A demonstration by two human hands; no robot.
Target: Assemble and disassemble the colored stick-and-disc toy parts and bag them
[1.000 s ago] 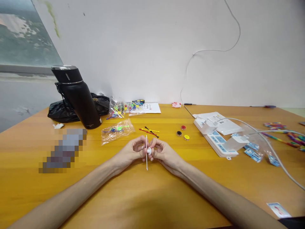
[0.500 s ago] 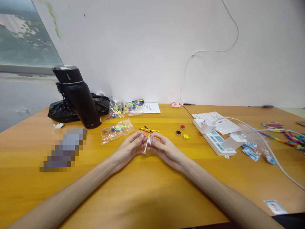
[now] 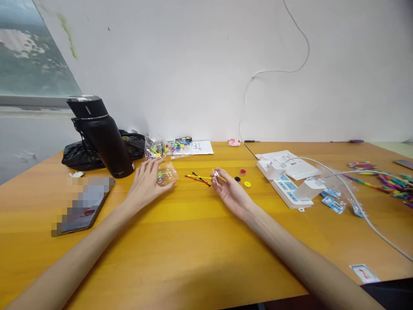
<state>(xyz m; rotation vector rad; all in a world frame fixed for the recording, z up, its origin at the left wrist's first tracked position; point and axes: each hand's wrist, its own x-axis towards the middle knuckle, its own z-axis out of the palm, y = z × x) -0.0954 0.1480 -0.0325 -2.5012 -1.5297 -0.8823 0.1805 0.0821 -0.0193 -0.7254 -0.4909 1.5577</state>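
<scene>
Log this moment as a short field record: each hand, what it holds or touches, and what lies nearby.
Left hand: open, fingers spread, at the clear bag of coloured pieces
Right hand: palm up, pinching a white stick
Between hands: loose sticks, red, black and yellow
Beyond right hand: three small discs
Far left: black flask
Surface: wooden table

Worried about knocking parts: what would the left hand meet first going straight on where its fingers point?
The clear bag of coloured pieces, just ahead of the left hand; they may already touch.
</scene>
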